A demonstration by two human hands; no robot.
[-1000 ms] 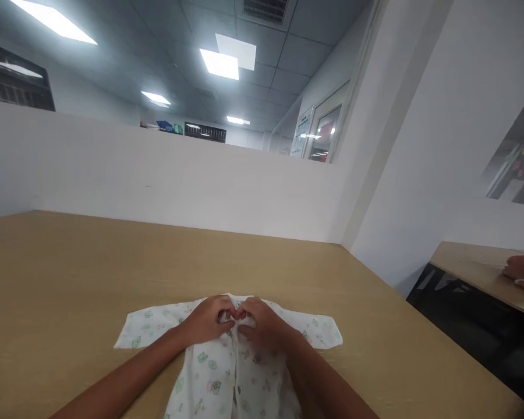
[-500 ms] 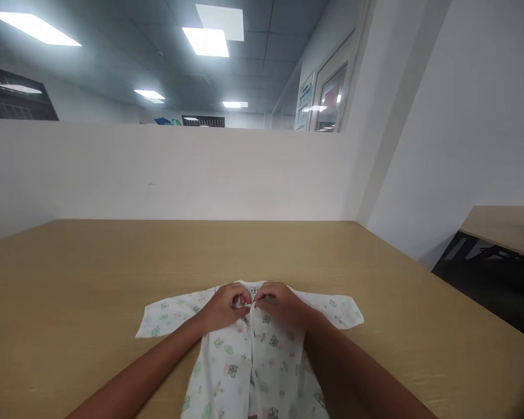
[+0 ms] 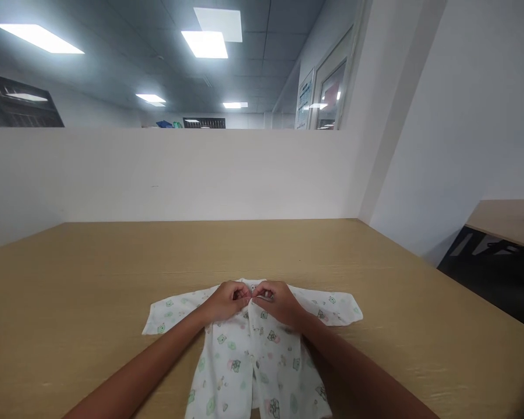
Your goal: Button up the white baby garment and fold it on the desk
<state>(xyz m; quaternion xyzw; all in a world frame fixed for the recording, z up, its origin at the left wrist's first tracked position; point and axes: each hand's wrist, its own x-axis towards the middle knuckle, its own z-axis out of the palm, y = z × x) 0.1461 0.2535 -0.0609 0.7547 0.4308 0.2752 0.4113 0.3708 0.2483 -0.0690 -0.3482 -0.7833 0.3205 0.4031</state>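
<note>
A small white baby shirt (image 3: 244, 361) with a green and pink animal print lies flat on the wooden table (image 3: 91, 279), sleeves spread to both sides. My left hand (image 3: 227, 299) and my right hand (image 3: 277, 301) meet at the collar. Each hand pinches one edge of the front opening, fingers curled tight. The fingertips nearly touch each other at the top of the placket. What sits between the fingers, a snap or a button, is too small to make out.
A white partition wall (image 3: 201, 174) runs along the table's far edge and turns at the right. A second wooden table (image 3: 506, 218) stands at the right, beyond a dark gap.
The view has swung right and steadied. Both hands stay pinched at the collar and have barely shifted. The other person's hand on the right-hand table has gone out of view.
</note>
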